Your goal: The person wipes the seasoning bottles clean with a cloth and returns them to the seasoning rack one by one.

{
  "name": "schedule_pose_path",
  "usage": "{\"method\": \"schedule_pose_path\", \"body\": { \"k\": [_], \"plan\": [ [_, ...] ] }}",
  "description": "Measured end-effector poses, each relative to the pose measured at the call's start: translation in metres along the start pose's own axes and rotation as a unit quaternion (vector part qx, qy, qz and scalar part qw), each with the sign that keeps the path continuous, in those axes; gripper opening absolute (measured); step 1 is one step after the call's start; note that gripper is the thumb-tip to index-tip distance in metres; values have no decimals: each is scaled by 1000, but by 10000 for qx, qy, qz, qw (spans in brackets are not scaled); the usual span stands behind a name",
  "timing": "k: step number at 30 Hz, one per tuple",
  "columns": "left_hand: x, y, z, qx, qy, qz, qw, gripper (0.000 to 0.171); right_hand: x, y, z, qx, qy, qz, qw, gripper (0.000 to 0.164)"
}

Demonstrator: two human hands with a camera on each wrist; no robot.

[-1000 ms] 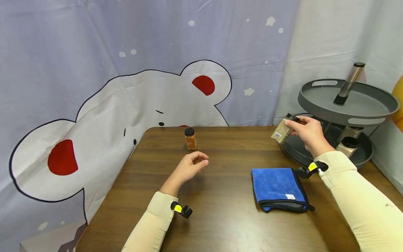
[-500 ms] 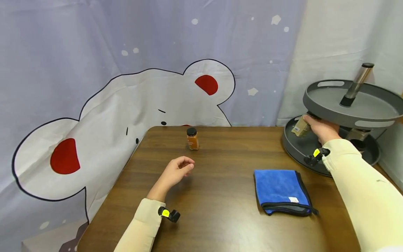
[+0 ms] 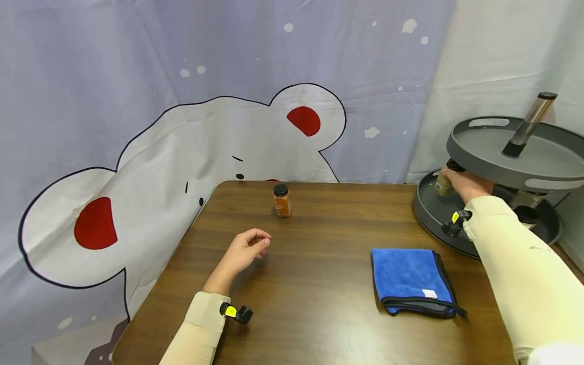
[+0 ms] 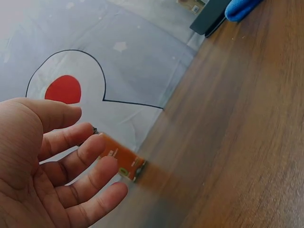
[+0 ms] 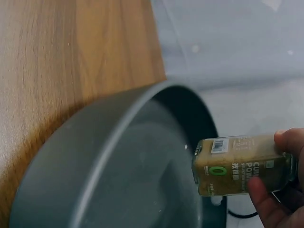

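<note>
My right hand (image 3: 469,186) grips a glass spice jar of cumin powder (image 5: 237,166) near its black lid. In the head view the jar is upright, low over the lower tray (image 3: 426,213) of a two-tier grey stand, beneath the upper tray (image 3: 483,139). Part of the hand is hidden under that tier. My left hand (image 3: 244,249) hovers above the table with loosely curled fingers, holding nothing. Beyond it stands a jar of orange spice (image 3: 283,205) with a black lid; in the left wrist view, fingers partly cover this jar.
A folded blue cloth (image 3: 412,279) with black edging lies on the wooden table (image 3: 319,299), in front of the stand. Jars (image 3: 526,213) stand on the lower tray, right of my forearm. A metal post (image 3: 529,124) rises from the upper tray. A patterned curtain hangs behind.
My right hand has carried the cumin jar right, in beneath the upper tray, and turned it from tilted to upright. My left hand has drawn back toward the lower left.
</note>
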State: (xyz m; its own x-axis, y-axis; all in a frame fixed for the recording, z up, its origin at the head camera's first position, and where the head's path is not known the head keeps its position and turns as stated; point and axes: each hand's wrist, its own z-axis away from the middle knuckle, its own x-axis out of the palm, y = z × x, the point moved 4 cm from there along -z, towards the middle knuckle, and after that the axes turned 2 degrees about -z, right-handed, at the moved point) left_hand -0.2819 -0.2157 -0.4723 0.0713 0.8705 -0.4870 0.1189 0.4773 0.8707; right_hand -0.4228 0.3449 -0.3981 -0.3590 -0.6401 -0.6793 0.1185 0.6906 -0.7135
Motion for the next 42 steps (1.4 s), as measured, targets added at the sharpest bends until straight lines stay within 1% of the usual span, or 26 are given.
{"method": "schedule_pose_path", "body": {
  "k": [2, 5, 8, 13, 18, 20, 22, 29, 33, 36, 38, 40, 42],
  "plan": [
    [0, 0, 1, -15, -8, -3, 10000, 25, 0, 2, -2, -255, 161, 70, 9995, 77],
    [-1, -1, 2, -34, -14, -10, 10000, 25, 1, 8, -5, -449, 356, 89, 9983, 74],
    [-1, -2, 1, -25, -14, -3, 10000, 25, 4, 17, -9, -461, 434, 116, 9979, 76],
    [-3, -6, 1, 20, 10, 22, 10000, 24, 10, 28, -14, -500, 444, 44, 9978, 80],
    [-3, -8, 1, 0, -25, -9, 10000, 24, 12, 32, -18, -603, 607, 92, 9963, 73],
    [-4, -6, 0, -30, -16, -11, 10000, 24, 13, 31, -18, -586, 642, 101, 9962, 71],
    [-5, -4, -1, 7, -4, -36, 10000, 24, 14, 31, -18, -557, 640, 129, 9963, 69],
    [-9, 3, -5, 28, 35, -119, 9999, 25, 16, 30, -14, -426, 401, 238, 9980, 73],
    [-10, 2, -6, 37, 59, -136, 9999, 25, 16, 24, -12, -127, 97, 173, 9997, 84],
    [-11, 0, -8, 15, 147, -106, 9998, 25, 14, 12, -8, -24, -87, 247, 9997, 94],
    [-13, -1, -11, 5, 248, -104, 9996, 25, 13, 1, -4, -61, -236, 435, 9988, 98],
    [-15, -2, -14, -13, 376, -146, 9992, 24, 13, -9, 2, -265, -318, 646, 9971, 94],
    [-18, -2, -19, -24, 534, -307, 9981, 25, 14, -19, 10, -557, -377, 698, 9953, 90]
  ]
}}
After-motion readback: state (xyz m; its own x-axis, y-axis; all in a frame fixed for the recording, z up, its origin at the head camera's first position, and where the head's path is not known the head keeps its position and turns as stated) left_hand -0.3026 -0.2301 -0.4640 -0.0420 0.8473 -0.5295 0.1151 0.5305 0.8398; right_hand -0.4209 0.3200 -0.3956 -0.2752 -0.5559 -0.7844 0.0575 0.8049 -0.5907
